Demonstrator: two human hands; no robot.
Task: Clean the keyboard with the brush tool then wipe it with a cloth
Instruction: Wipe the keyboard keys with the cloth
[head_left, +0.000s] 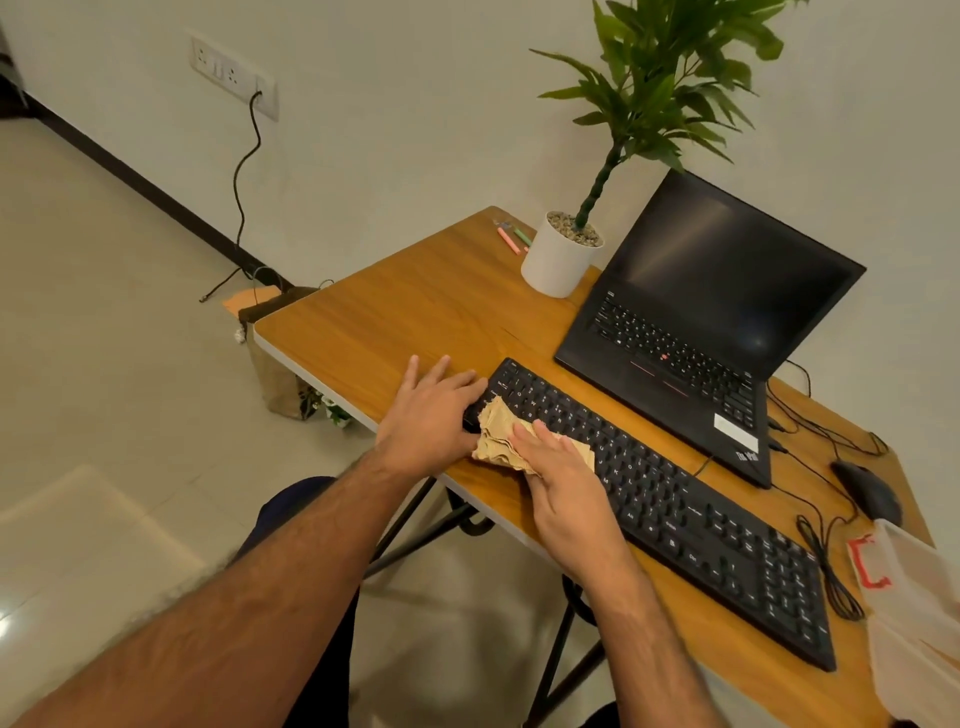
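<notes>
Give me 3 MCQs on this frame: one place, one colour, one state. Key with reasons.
1. Where is the cloth?
A. on the laptop
B. on the left end of the keyboard
C. in the plastic box

2. What colour is the plant pot?
A. white
B. red
C. black

3. What state is the laptop in?
A. lid closed
B. lid open, screen lit
C. lid open, screen dark

Key: B, the right hand presses the cloth onto the keys there, beside the left hand; A, the pot is plain white; C, the lid stands up with a black screen.
</notes>
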